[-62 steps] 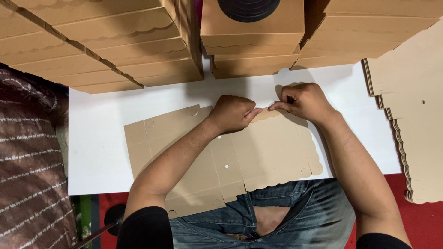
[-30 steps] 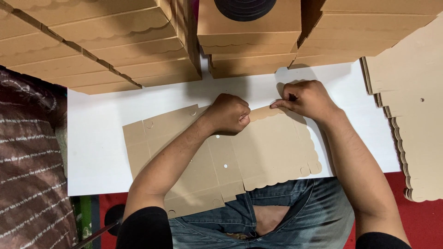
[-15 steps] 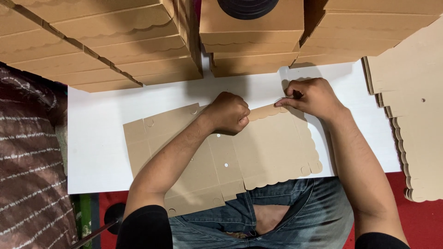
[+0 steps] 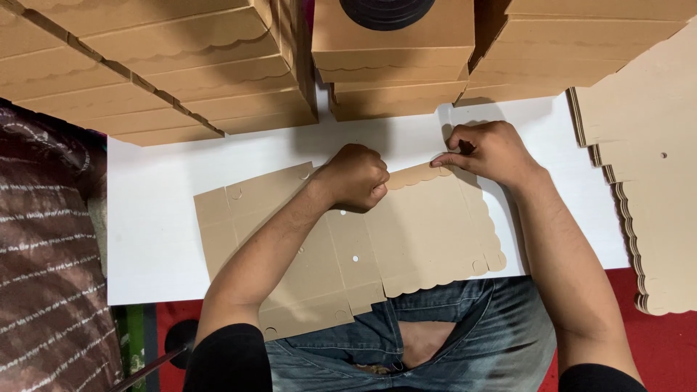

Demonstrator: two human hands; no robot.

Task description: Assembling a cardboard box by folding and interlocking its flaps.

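A flat brown cardboard box blank (image 4: 428,232) with scalloped edges lies on a white board (image 4: 152,218) across my lap. My left hand (image 4: 356,178) is closed into a fist pressing on the blank's far edge near the middle. My right hand (image 4: 486,152) pinches the scalloped far flap (image 4: 414,176) of the blank between thumb and fingers, folding it up along its crease. Both forearms reach over the blank from the near side.
Stacks of folded brown cardboard boxes (image 4: 181,65) fill the far side, one with a black round object (image 4: 385,11) on top. A pile of flat scalloped blanks (image 4: 646,181) lies at the right. Patterned dark fabric (image 4: 43,254) is at the left, red floor (image 4: 653,348) below.
Both hands have stayed on the blank's far edge, shifting only slightly. The right hand's fingers have worked a little along the scalloped flap.
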